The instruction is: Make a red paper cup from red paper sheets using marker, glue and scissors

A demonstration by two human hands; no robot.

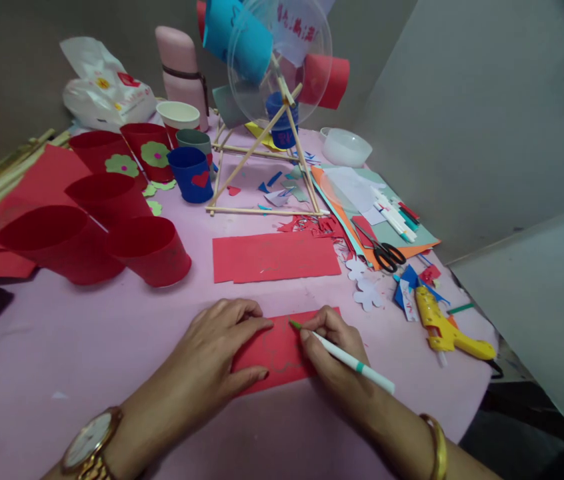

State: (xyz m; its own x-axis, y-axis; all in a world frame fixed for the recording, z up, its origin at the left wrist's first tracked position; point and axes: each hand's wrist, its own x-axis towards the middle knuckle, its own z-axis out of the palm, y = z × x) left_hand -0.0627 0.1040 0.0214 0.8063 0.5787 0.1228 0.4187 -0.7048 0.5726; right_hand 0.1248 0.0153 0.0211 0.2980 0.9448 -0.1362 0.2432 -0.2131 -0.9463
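Your watch (89, 441) sits behind your spread left hand (223, 341); right hand (341, 335) grips pen (355, 363); outline (283, 369) on card (283, 350) looks begun, unfinished.

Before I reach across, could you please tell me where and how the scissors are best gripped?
Probably by the black handles of the scissors, coming from the near right side: the loops point that way, while the blades angle away to the left. The right hand holds a marker, so free it first.

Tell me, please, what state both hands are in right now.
Left hand: open, resting on the red paper.
Right hand: closed, holding the green-tipped white marker.
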